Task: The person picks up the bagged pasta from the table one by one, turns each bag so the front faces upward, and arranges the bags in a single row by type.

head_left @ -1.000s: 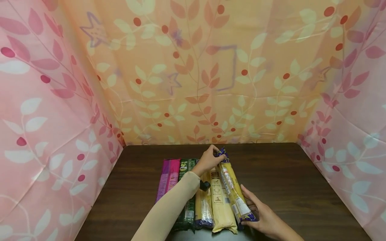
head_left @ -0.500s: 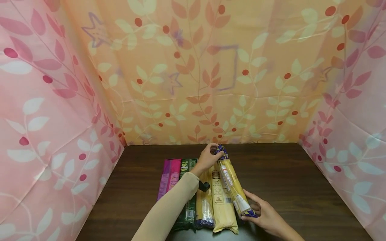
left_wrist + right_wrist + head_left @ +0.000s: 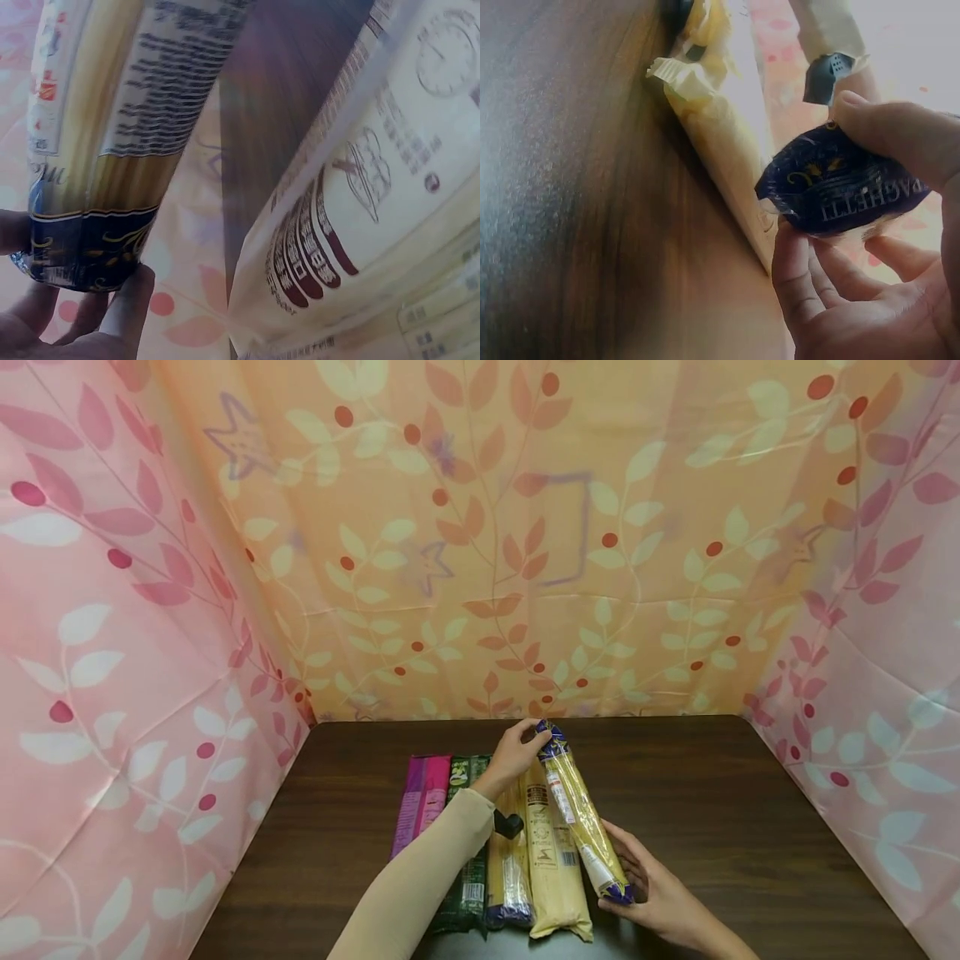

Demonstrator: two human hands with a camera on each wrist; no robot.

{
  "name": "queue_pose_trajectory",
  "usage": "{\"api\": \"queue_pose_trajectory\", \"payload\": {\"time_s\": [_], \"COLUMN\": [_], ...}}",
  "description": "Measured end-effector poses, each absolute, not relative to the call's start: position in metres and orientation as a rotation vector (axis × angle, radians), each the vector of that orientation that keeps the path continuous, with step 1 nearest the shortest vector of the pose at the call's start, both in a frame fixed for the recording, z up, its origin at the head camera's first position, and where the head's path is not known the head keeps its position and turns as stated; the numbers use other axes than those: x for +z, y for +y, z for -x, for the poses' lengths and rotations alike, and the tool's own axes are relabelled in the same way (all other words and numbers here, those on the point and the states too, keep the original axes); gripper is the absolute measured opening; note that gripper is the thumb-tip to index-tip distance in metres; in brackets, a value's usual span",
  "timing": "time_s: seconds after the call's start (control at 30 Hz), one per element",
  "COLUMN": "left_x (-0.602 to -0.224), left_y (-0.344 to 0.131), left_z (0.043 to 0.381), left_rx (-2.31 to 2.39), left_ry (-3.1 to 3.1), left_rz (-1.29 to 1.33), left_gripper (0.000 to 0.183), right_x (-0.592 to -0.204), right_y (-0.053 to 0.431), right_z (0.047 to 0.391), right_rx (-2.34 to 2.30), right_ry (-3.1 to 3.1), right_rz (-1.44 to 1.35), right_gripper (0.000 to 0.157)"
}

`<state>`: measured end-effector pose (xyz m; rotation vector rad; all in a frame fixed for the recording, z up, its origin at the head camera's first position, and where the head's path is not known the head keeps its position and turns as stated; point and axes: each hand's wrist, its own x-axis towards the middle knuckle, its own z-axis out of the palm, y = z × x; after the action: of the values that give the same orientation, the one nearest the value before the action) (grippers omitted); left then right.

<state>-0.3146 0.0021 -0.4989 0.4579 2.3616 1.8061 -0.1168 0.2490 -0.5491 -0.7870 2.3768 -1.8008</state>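
Observation:
Both hands hold a spaghetti packet (image 3: 576, 810), clear plastic over yellow strands with dark blue ends and white labels. In the head view it slants from upper left to lower right. My left hand (image 3: 517, 756) pinches its far blue end; the left wrist view shows thumb and fingers (image 3: 127, 307) around that end. The near end is gripped by my right hand (image 3: 648, 889); in the right wrist view, the thumb (image 3: 900, 135) lies over the blue end printed "SPAGHETTI" and the fingers are beneath. Just left of it, a cream packet (image 3: 555, 885) lies on the table.
Left of the cream packet lie a clear yellow pasta packet (image 3: 510, 877), a dark green packet (image 3: 471, 893) and a pink-purple packet (image 3: 420, 802), in a row. My left forearm crosses over them. The dark wooden table (image 3: 712, 785) meets patterned cloth (image 3: 637, 610) at its back and sides.
The spaghetti packet has rolled about its length between the hands, so more strands now face up. Its near end has shifted slightly upward in the head view. The other packets stay put.

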Motion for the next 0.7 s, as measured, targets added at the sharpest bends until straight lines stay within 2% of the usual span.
{"api": "queue_pose_trajectory", "payload": {"time_s": [0.17,0.43,0.7], "left_x": [-0.4996,-0.4964,-0.4942], "left_y": [0.0013,-0.0034,-0.0054], "left_z": [0.3155,0.3150,0.3118], "left_rx": [1.768,1.805,1.837], "left_ry": [2.320,2.170,2.155], "left_rz": [-0.458,-0.459,-0.487], "left_gripper": [0.045,0.035,0.037], "right_x": [-0.5495,-0.5533,-0.5579], "right_y": [0.2479,0.2469,0.2438], "right_z": [0.1140,0.1143,0.1179], "right_rx": [-1.752,-1.835,-1.802], "right_ry": [2.437,2.252,2.393], "right_rz": [0.824,0.809,0.874], "right_gripper": [0.108,0.112,0.114]}}
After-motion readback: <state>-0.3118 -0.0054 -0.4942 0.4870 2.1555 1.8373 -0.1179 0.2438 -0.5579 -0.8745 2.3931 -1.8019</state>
